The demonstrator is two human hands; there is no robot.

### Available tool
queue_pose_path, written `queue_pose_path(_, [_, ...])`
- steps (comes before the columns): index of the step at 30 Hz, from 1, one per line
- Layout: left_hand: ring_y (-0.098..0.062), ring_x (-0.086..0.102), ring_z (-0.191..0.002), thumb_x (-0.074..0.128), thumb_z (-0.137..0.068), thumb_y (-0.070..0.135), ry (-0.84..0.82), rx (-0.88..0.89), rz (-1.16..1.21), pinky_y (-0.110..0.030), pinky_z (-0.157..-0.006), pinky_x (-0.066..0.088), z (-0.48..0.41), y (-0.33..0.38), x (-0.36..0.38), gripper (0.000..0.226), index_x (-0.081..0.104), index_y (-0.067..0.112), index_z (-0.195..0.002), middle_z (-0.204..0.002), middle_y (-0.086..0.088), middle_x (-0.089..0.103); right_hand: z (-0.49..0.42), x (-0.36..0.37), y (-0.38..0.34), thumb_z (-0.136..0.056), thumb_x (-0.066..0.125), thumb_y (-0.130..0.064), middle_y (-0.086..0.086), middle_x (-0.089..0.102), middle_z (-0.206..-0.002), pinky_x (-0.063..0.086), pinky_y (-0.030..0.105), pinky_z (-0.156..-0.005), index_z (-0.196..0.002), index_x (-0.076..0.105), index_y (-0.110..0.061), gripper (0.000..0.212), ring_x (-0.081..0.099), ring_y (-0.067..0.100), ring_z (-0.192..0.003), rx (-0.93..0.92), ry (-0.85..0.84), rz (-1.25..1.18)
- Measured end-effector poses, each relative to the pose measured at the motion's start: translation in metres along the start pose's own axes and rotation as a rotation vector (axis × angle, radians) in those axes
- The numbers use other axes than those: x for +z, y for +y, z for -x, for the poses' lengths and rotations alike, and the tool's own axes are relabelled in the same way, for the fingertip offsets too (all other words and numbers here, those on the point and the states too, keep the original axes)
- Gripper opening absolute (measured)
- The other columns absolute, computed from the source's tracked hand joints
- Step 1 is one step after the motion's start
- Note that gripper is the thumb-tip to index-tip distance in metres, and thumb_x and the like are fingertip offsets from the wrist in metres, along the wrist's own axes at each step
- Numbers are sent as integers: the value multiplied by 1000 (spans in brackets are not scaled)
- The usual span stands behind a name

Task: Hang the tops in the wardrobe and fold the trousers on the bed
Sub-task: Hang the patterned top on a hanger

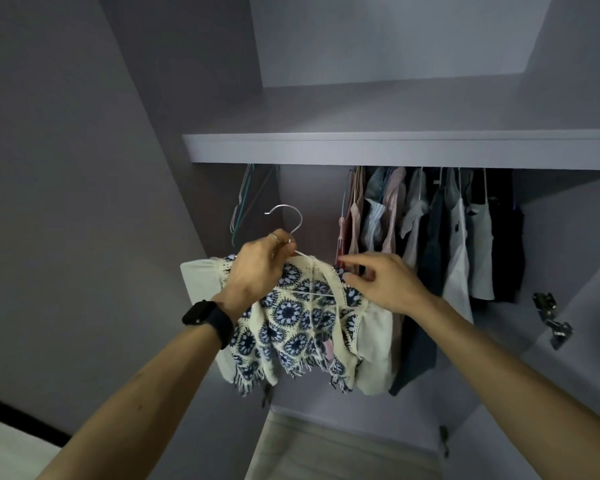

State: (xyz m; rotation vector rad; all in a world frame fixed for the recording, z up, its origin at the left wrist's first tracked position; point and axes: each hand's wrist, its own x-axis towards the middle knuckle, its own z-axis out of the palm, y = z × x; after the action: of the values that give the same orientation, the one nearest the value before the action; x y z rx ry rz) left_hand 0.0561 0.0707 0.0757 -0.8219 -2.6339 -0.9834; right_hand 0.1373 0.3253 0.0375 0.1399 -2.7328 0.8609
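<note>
Grey wardrobe shelf (395,150), row of hung clothes (430,237) beneath, wire hangers (239,206) beside

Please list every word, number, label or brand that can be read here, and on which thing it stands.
No text can be read.
Pink tag inside the patterned top: blurred, nothing legible.
Wristwatch: screen dark.
Small dark mark on a hanging white garment: too small to read.
Hanger: no marking visible.
</note>
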Motion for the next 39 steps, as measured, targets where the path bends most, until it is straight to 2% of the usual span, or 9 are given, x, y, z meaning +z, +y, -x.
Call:
queue_pose_path(3, [-17,66,-80,54,-103,38,-8,-4,3,-39,-72,54,3,1,12,15,63,26,-103,-88,6,72,-8,9,-13,-96,68,-35,-10,74,-108,54,22,-82,-121,73,-25,28,59,-11,-82,-98,-34,26])
queue_pose_path(5, [-15,63,-76,55,-103,38,-24,5,-3,-37,-69,52,6,1,21,15,62,25,-100,-84,6,70,-11,14,-19,-96,67,-36,-5,71,-105,54,31,-84,-125,70,-24,31,62,5,-89,-100,-103,25])
queue_pose_path(8, [-17,61,-73,53,-103,39,-38,-11,-10,-34,-62,46,10,0,34,15,60,27,-98,-83,5,67,-14,22,-24,-98,65,-30,-1,72,-98,54,40,-85,-111,74,-19,19,65,15,-90,-92,-138,78])
queue_pose_path(14, [-25,65,-78,50,-104,34,-15,-80,-28,-37,-65,48,13,-5,52,20,63,20,-102,-90,-3,72,-7,34,-33,-98,66,-28,0,76,-99,53,31,-83,-110,74,-15,19,69,14,-89,-6,-108,83])
queue_pose_path(20, [-23,62,-76,50,-105,33,9,-60,2,-35,-63,44,13,-14,60,21,62,19,-98,-85,-3,68,-9,47,-34,-100,62,-31,-2,74,-99,33,20,-72,-109,72,-17,20,65,14,-91,16,-47,209])
queue_pose_path(26, [-24,61,-82,50,-105,34,-5,-37,7,-37,-68,46,11,-26,59,21,65,19,-103,-87,-3,68,-20,59,-44,-98,64,-29,0,74,-93,41,22,-72,-103,72,-15,17,65,15,-83,37,-42,188])
queue_pose_path(30, [-21,63,-102,47,-104,45,-77,-2,-51,-37,-78,54,13,-44,53,29,66,28,-118,-107,1,72,-17,69,-44,-97,66,-27,-1,74,-88,49,29,-75,-98,71,-16,12,67,17,-82,83,-37,204])
queue_pose_path(34, [-21,58,-118,44,-103,41,-82,54,-183,-33,-90,51,-1,-76,28,34,57,31,-132,-129,4,62,-22,79,-45,-97,63,-26,-3,74,-83,54,29,-72,-96,68,-16,11,67,14,-73,208,1,188])
queue_pose_path(39, [-34,31,-147,55,-99,28,66,151,-397,-51,-119,27,-58,-106,-24,56,41,22,-152,-161,-11,31,-64,78,-60,-98,60,-29,-8,72,-76,56,29,-70,-86,56,-27,12,70,12,-70,413,-14,80])
